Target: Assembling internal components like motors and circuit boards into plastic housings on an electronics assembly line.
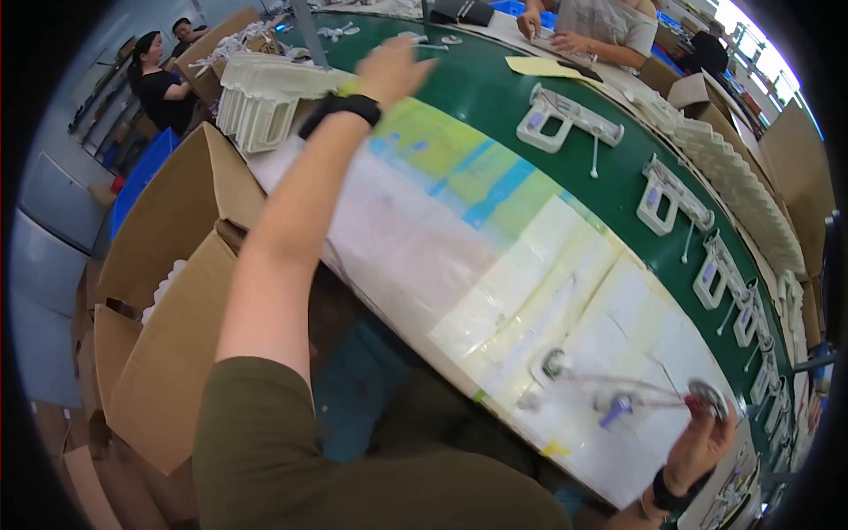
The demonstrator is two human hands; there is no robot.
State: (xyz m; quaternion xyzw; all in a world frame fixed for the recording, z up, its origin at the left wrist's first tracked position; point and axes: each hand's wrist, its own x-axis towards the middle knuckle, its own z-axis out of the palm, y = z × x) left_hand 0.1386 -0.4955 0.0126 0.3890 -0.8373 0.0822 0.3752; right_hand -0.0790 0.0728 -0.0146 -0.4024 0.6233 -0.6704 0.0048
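My right hand pinches a round, dark metallic part over the right end of the work surface. Thin reddish wires trail left from it toward a small purple piece and a second round part; motion blurs them, so how they join is unclear. Far forward, my left hand stretches over the green conveyor belt, near small white parts. Its fingers are smeared by motion, and whether they hold anything does not show.
White plastic frames with thin rods stand along the green belt. Stacked white trays sit beyond my left arm. An open cardboard box is at left. Across the belt, a co-worker's hands are busy.
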